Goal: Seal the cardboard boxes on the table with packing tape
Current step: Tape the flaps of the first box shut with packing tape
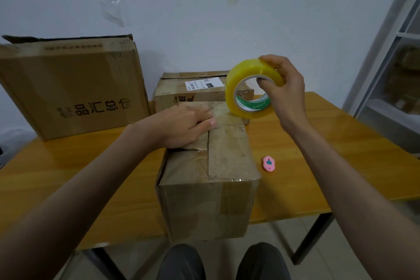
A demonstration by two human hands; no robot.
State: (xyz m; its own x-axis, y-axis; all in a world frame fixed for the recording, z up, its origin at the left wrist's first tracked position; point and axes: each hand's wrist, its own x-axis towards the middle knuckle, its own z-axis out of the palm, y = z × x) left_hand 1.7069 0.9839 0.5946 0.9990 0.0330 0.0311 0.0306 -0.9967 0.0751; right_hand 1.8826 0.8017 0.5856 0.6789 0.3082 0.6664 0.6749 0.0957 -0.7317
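3 cardboard boxes on the desk [318, 143], 1 tape roll [250, 92], 1 pink cutter [269, 163]. Left grip [184, 127] spread flat, pressing the flaps of the nearest box [211, 177]. Right grip [281, 91] curled round the roll, thumb through its core, just above that box's far edge.

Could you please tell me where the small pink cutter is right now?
The small pink cutter lies on the wooden table, just right of the nearest cardboard box.

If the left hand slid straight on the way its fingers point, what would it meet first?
Probably the yellow roll of packing tape, held by the right hand over the far right of the brown cardboard box; the left hand lies flat there. Depth is unclear.
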